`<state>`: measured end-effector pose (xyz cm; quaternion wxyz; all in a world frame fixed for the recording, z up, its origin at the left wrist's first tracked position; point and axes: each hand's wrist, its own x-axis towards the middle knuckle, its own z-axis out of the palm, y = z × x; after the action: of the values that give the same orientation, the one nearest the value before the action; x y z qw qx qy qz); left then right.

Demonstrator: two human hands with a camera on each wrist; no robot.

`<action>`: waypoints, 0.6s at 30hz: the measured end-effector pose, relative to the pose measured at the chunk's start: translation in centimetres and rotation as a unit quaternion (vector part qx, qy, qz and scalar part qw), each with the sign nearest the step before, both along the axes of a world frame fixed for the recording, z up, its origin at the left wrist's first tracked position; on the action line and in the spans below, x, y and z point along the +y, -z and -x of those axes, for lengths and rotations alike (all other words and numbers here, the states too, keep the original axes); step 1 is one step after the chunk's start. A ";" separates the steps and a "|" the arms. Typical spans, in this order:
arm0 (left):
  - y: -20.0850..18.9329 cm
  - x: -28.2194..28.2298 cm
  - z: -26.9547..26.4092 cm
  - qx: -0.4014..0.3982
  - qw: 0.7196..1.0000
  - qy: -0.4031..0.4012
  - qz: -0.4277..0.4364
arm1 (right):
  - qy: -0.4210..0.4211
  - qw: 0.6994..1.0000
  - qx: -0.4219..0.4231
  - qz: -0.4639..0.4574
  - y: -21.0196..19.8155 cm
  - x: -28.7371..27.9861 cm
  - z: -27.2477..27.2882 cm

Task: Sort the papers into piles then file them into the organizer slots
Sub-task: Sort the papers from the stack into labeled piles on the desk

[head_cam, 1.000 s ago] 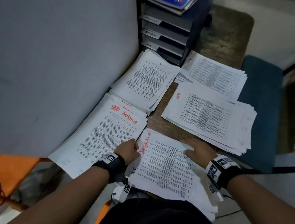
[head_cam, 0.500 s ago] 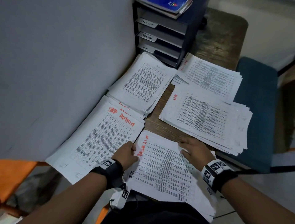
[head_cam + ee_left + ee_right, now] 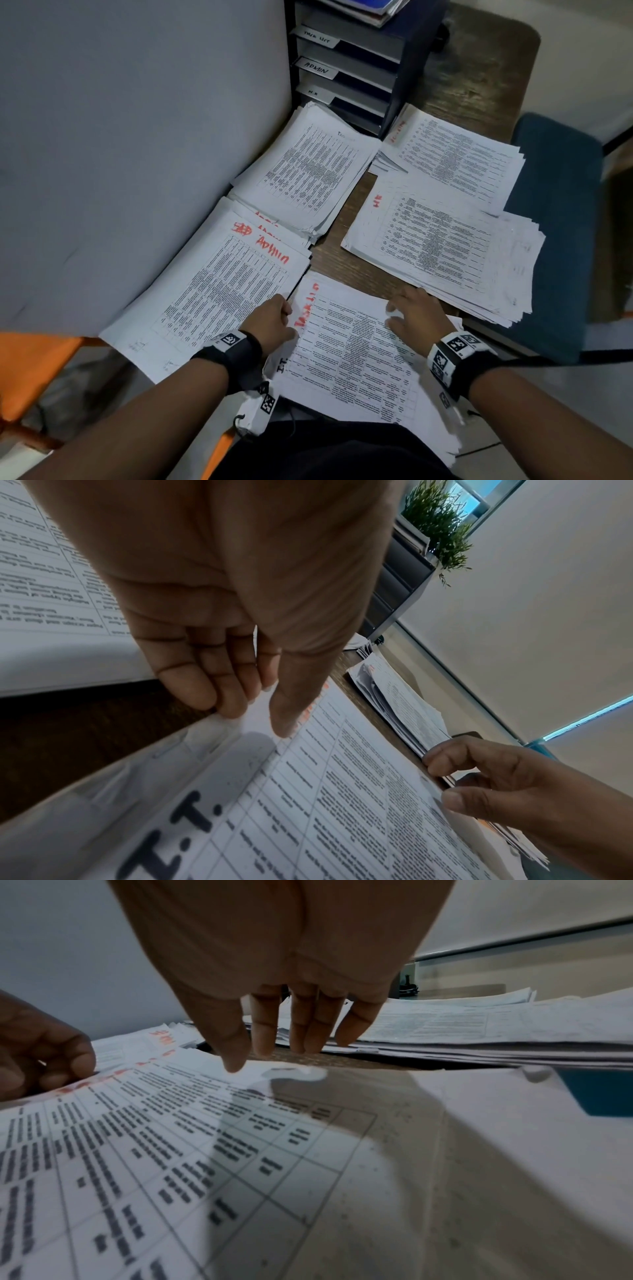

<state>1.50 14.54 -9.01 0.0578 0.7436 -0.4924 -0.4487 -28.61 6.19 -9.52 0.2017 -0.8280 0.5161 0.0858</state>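
Note:
The nearest paper pile (image 3: pixel 349 353), marked "I.T." in black and "Task List" in red, lies at the desk's front edge. My left hand (image 3: pixel 286 310) pinches the left edge of its top sheet (image 3: pixel 308 791): thumb (image 3: pixel 284 712) on top, fingers (image 3: pixel 205 688) curled beneath. My right hand (image 3: pixel 394 317) is at the pile's far right edge. Its thumb (image 3: pixel 236 1061) touches the paper and its loosely bent fingers (image 3: pixel 304 1037) reach past the edge. The dark organizer (image 3: pixel 359 61) stands at the back with slots labelled "Task List", "Admin" and "H.R.".
An "Admin" pile (image 3: pixel 219 291) lies to the left along a grey partition (image 3: pixel 137 120), with another pile (image 3: pixel 308 171) behind it. An "HR" pile (image 3: pixel 445 246) and a further pile (image 3: pixel 455 154) lie to the right, overhanging toward a blue chair (image 3: pixel 555 222).
My right hand has shifted slightly left along the nearest pile's far edge. My left hand stays at the pile's left edge.

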 end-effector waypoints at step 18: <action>-1.9 0.5 -0.4 -0.080 0.984 0.083 -0.132 | 0.037 0.998 -0.013 -0.048 -0.5 -1.2 -0.8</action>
<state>1.93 15.08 -7.16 -0.1183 0.7346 -0.4922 -0.4519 -27.80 5.00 -9.02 0.2507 -0.7989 0.5389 0.0924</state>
